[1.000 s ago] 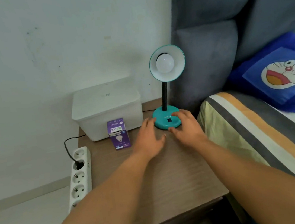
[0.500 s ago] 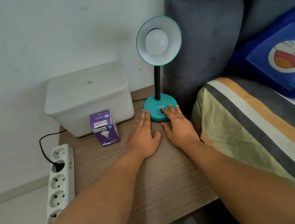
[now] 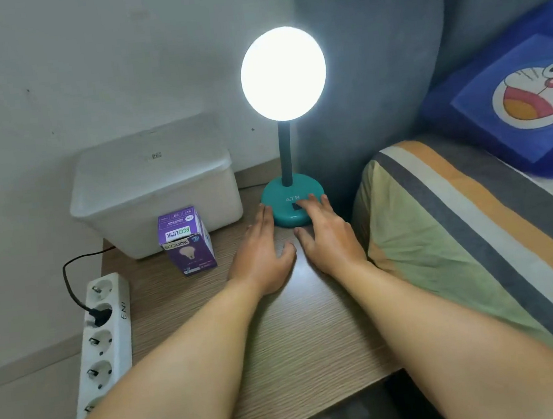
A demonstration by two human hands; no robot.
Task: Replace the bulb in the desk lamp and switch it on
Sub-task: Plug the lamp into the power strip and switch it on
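A teal desk lamp stands at the back right of the wooden bedside table [image 3: 267,355]. Its round head [image 3: 283,73] glows bright white, so the bulb inside is lost in the glare. My left hand [image 3: 261,249] lies flat on the table, fingertips touching the left side of the teal base [image 3: 283,205]. My right hand [image 3: 327,234] rests with its fingers on the front of the base, over the black switch. Neither hand holds anything. A purple bulb box [image 3: 187,240] stands to the left of my hands.
A white lidded plastic box [image 3: 155,185] sits at the back left against the wall. A white power strip [image 3: 102,339] with one black plug hangs off the table's left edge. A striped pillow [image 3: 471,238] and grey headboard [image 3: 372,60] bound the right side.
The lamp has come on: its head was dark half a second ago and now shines white. Both hands stay at the base, almost unmoved.
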